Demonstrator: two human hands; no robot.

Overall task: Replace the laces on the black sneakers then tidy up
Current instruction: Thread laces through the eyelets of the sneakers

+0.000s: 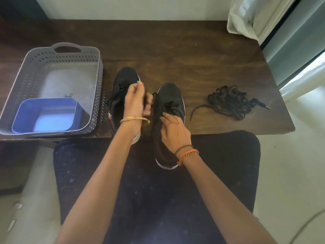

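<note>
Two black sneakers stand toe-away on the dark wooden table (175, 50). The left sneaker (123, 80) is partly hidden behind my left hand (136, 101), whose fingers curl round a black lace between the shoes. The right sneaker (169, 95) hangs over the table's front edge toward my lap. My right hand (174, 131) rests on its side and pinches the lace near the eyelets. A loose pile of black laces (230, 102) lies on the table to the right of the shoes.
A grey perforated basket (95, 88) sits at the table's left end with a blue tub (44, 117) inside it. A white curtain (255, 16) hangs at the far right. My legs in dark trousers are below the table edge.
</note>
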